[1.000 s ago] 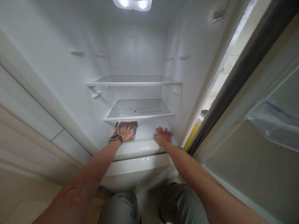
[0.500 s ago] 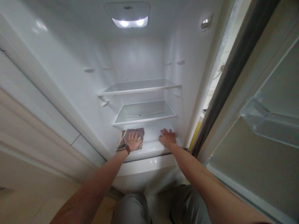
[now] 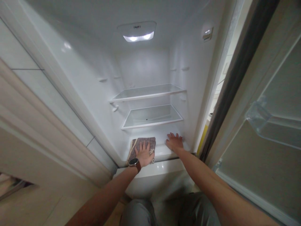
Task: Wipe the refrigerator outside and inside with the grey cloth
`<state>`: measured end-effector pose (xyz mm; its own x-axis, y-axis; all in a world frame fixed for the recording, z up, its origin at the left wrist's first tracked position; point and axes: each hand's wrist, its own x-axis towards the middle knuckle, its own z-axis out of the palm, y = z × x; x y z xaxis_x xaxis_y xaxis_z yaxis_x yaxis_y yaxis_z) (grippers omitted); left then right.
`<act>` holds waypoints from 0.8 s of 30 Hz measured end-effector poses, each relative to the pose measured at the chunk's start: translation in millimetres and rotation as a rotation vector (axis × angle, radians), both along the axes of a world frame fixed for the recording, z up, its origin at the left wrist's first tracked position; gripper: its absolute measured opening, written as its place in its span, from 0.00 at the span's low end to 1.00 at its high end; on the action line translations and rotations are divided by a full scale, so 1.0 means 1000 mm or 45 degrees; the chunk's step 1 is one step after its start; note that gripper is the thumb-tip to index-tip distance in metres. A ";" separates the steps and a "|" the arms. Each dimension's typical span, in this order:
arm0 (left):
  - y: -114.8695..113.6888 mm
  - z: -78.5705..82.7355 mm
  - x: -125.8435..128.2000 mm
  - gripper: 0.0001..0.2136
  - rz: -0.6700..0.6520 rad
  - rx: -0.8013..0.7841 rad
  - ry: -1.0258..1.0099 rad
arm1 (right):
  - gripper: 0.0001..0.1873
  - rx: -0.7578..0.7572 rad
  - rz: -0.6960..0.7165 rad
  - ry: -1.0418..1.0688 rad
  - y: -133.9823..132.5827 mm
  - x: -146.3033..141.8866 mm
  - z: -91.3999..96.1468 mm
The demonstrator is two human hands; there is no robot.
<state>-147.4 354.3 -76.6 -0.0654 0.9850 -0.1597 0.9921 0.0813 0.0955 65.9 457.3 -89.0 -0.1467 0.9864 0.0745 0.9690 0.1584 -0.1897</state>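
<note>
Left hand (image 3: 144, 153) laid flat on cloth (image 3: 151, 142), fingers spread wide, palm bearing down, nothing pinched; watch (image 3: 134, 162) on that wrist. Cloth spread out on fridge floor (image 3: 162, 149), front left, just inside the lip and below lower shelf (image 3: 152, 116), flattened, by the look of it, to take the whole palm's weight. Right hand (image 3: 174, 142) planted bare on the same floor, apart from the cloth and close to the right wall, fingers splayed, gripping nothing; judged a prop for a body leaning in low. Knees (image 3: 138, 213) in grey trousers tucked up before the cabinet. Higher up, upper shelf (image 3: 148, 92) of glass, and lamp (image 3: 138, 37) lit in the ceiling. Door (image 3: 258, 163) swung wide to the right, clear bin (image 3: 270, 125) fixed on its inner face. Pale panels (image 3: 35, 125) flanking the cabinet on the left.
</note>
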 end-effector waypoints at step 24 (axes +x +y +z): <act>0.017 0.002 0.011 0.36 0.051 0.204 0.083 | 0.28 0.044 0.016 -0.015 0.003 0.001 -0.003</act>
<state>-136.8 371.2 -74.1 -0.1102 0.9939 0.0054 0.9929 0.1099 0.0458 66.6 459.8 -91.9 -0.1603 0.9813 0.1067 0.9690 0.1770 -0.1721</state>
